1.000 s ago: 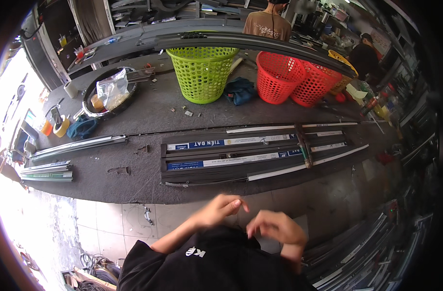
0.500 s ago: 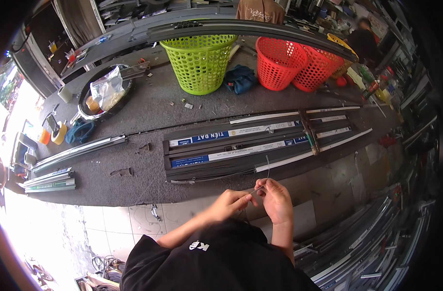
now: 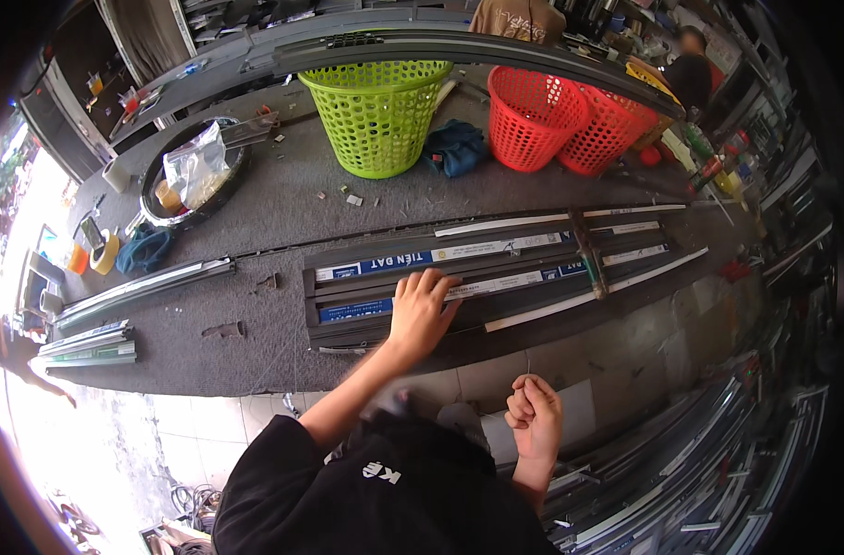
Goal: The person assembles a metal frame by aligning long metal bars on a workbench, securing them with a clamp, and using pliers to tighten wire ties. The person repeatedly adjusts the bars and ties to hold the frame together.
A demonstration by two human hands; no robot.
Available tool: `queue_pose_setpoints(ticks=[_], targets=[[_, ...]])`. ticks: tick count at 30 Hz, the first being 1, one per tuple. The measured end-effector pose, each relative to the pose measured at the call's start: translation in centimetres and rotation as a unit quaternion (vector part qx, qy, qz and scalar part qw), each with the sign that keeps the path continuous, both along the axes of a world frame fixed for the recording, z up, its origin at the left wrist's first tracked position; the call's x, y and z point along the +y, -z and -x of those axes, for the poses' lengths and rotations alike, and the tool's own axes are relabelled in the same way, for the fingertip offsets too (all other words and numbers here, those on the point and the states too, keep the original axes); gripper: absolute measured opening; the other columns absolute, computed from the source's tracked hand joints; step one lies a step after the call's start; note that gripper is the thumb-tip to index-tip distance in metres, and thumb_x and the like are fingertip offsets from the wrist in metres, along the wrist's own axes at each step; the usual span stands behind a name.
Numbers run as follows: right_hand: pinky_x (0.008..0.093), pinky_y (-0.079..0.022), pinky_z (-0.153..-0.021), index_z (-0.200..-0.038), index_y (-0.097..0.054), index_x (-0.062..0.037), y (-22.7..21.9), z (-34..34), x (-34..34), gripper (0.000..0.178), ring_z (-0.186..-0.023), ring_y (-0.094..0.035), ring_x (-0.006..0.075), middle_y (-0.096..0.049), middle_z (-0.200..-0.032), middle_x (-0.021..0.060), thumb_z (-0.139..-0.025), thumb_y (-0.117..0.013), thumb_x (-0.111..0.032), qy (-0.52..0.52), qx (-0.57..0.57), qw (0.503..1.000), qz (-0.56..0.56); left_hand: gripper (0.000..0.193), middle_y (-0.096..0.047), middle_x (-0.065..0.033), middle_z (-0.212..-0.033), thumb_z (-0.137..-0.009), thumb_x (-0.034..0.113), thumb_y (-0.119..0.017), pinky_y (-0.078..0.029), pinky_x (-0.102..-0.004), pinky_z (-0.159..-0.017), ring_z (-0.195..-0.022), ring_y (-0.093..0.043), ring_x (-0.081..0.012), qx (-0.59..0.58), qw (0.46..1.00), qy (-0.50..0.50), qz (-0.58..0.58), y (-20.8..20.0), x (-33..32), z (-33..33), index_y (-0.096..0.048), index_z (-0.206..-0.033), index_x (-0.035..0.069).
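Observation:
My left hand reaches over a dark metal window frame, palm down. Its fingers are apart and bent, with the tips over the middle bars; whether they touch anything there is hidden. The frame's bars carry blue-and-white printed film. In front of the bench, over the floor, my right hand is closed in a pinch. A thin, pale strand sticks up from between its thumb and fingers.
A green basket and red baskets stand behind, below long dark profiles. Short profiles lie on the left. A round black tray holds a plastic bag. Another person's arm shows at the left rim; metal lengths are stacked on the right.
My hands were together at the strand and have parted. The left one moved forward onto the frame; the right moved back with the strand. An arm has appeared at the left rim.

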State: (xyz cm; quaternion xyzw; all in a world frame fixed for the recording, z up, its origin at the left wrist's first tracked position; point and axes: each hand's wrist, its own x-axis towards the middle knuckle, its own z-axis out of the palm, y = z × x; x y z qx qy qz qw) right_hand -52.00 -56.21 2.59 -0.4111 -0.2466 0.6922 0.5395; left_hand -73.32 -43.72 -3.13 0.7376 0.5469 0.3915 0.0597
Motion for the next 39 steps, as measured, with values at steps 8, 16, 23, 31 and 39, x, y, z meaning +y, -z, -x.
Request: queue_pose_setpoints(ticks=[8,16,23,31,39], targets=[[0.0223,-0.023,-0.050,-0.092,-0.063,0.0024,-0.3,0.5,0.7,0.023,-0.054,-0.029,0.0033,-0.036,-0.062,-0.0056,-0.103,-0.056,-0.017,-0.021,0.026,0.999,-0.034,0.017,-0.069,-0.0072,-0.093,-0.091,0.023,-0.070,-0.048,-0.0348,-0.085,-0.087,-0.062,-0.0234,-0.017,0.998,-0.062,-0.005,0.1,3.6,-0.4,-0.078,-0.092,0.009],[0.0243,-0.044,-0.070,-0.089,-0.064,0.0022,-2.7,1.7,4.1,0.021,-0.076,-0.053,0.0093,-0.051,-0.107,0.0081,-0.101,-0.056,-0.013,0.061,-0.233,0.937,-0.253,0.039,-0.069,-0.0013,-0.103,-0.104,0.035,-0.058,-0.048,-0.0259,-0.084,-0.086,-0.058,-0.0086,-0.704,0.505,0.257,0.428,-3.6,-1.5,-5.4,-0.064,-0.123,0.002],[0.0284,-0.051,-0.080,-0.096,-0.064,0.0052,-3.1,0.7,6.5,0.011,-0.086,-0.059,0.0136,-0.051,-0.113,0.0103,-0.098,-0.058,-0.004,0.059,-0.239,0.929,-0.278,0.039,-0.069,-0.0036,-0.106,-0.104,0.034,-0.057,-0.049,-0.0289,-0.088,-0.091,-0.061,-0.0108,-0.747,0.448,0.279,0.404,-4.1,-2.3,-7.5,-0.064,-0.122,0.000],[0.0279,-0.050,-0.080,-0.094,-0.066,0.0054,-2.4,-1.2,8.4,0.011,-0.089,-0.057,0.0137,-0.051,-0.109,0.0091,-0.097,-0.060,-0.004,0.035,-0.231,0.941,-0.245,0.044,-0.068,-0.0035,-0.103,-0.103,0.038,-0.057,-0.046,-0.0305,-0.086,-0.082,-0.055,-0.0105,-0.733,0.476,0.282,0.397,-3.3,-1.1,-9.6,-0.061,-0.127,0.001],[0.0270,-0.046,-0.080,-0.086,-0.069,0.0006,-2.0,-3.0,10.8,0.019,-0.091,-0.054,0.0144,-0.053,-0.101,0.0073,-0.098,-0.062,-0.012,0.005,-0.345,0.914,-0.215,0.034,-0.062,0.0017,-0.089,-0.100,0.032,-0.063,-0.044,-0.0292,-0.087,-0.080,-0.050,-0.0088,-0.724,0.508,0.259,0.387,-1.9,0.8,-11.4,-0.068,-0.118,0.003]])
